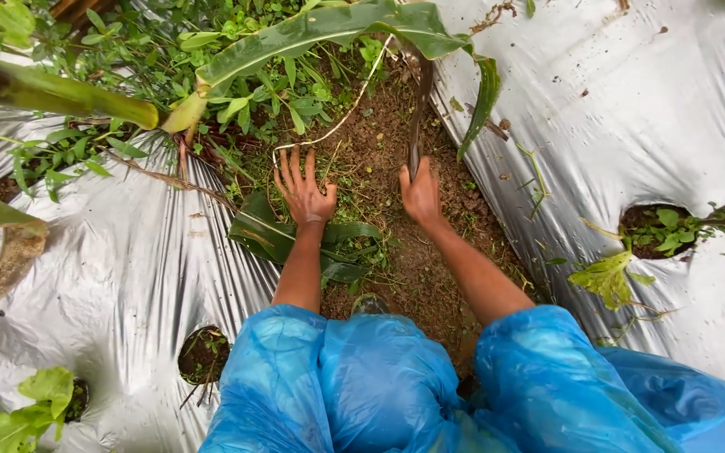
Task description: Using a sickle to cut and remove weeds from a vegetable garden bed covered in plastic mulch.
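My left hand point(303, 190) is spread flat, fingers apart, on the soil among low weeds point(341, 172), just above a fallen green leaf point(272, 231). My right hand point(420, 193) is closed around the handle of a long dark curved blade point(419, 117), which points away from me along the strip of bare soil point(413, 260). The blade's tip reaches up under a big drooping green leaf point(329, 29). Both forearms come out of blue plastic rain sleeves point(396, 386).
Silver plastic mulch sheeting point(631, 109) covers the beds on both sides, with round planting holes point(660, 228) holding small seedlings. A thick green plant stalk point(52, 92) crosses the upper left. A thin pale stem point(337, 122) arcs over the soil. Dense weeds point(237, 101) grow at the top.
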